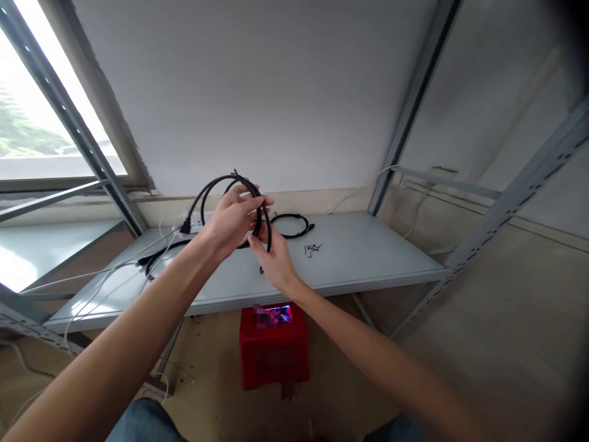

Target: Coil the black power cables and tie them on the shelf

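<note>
Both my hands grip a coiled black cable (251, 186), raised above the grey shelf. My left hand (232, 216) is closed around the upper right part of the loops. Just below and to the right, my right hand (277, 261) pinches the lower strands between thumb and fingers. A black plug (186, 226) hangs at the left end of this cable. Thin dark tie ends (235, 174) stick up from the top of the coil. On the shelf behind my right hand lies another coiled black cable (297, 234), with a small heap of black twist ties (313, 249) nearer me.
The metal shelf (368, 258) stands against a wall between slotted uprights. More black cable (148, 265) and thin white wires (105, 270) lie on its left side, near a white power strip (196, 222). Below stands a red stool (275, 356) with a lit phone (278, 315) on it.
</note>
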`<state>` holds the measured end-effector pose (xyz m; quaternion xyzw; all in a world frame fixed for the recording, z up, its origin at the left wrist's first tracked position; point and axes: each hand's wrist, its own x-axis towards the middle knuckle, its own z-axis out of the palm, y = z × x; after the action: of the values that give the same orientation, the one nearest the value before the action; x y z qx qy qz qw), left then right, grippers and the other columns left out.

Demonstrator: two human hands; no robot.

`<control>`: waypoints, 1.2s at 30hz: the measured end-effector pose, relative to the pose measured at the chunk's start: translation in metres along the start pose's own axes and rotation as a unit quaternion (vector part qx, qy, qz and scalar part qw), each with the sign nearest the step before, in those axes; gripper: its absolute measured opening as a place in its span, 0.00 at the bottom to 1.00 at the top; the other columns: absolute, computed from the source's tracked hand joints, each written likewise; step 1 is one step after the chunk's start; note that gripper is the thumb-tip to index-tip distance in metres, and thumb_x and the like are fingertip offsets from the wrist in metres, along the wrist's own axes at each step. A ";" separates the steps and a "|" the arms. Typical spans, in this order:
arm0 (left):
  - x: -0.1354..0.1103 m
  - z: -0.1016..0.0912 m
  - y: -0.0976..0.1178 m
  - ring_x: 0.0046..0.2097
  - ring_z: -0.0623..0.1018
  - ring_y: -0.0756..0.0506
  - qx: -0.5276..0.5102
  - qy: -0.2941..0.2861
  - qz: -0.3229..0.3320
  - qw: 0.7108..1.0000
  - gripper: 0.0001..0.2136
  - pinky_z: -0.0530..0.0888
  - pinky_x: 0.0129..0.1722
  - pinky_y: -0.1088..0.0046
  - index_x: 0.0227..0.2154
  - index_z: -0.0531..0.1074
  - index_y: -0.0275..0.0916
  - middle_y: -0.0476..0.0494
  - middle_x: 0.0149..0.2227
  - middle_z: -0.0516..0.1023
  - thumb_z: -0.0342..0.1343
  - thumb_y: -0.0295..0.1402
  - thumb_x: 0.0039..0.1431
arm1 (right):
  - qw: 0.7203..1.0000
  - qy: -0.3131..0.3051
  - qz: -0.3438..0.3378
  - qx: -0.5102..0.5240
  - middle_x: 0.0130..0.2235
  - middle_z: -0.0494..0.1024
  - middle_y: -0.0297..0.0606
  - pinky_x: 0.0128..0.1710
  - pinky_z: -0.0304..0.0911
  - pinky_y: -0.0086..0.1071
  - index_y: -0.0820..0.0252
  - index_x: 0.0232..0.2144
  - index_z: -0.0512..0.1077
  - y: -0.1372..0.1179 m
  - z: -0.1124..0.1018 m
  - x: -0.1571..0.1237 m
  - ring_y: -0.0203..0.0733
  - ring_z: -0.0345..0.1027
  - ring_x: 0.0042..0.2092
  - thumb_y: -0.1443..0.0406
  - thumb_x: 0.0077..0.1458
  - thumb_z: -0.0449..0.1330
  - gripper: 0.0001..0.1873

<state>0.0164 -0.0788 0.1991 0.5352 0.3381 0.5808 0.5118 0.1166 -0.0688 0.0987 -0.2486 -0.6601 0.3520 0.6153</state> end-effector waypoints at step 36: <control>0.059 -0.129 -0.107 0.17 0.64 0.51 0.448 0.061 -0.069 0.889 0.05 0.61 0.17 0.75 0.31 0.71 0.38 0.54 0.18 0.63 0.57 0.34 0.58 | 0.839 0.178 0.417 0.302 0.16 0.50 0.18 0.23 0.64 0.27 0.53 0.23 0.53 0.083 0.006 0.014 0.30 0.46 0.19 0.62 0.60 0.65 0.24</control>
<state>-0.0775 0.0238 0.0896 0.6467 0.6287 0.3623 0.2352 0.1002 -0.0068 0.0437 -0.3603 -0.2343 0.7068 0.5619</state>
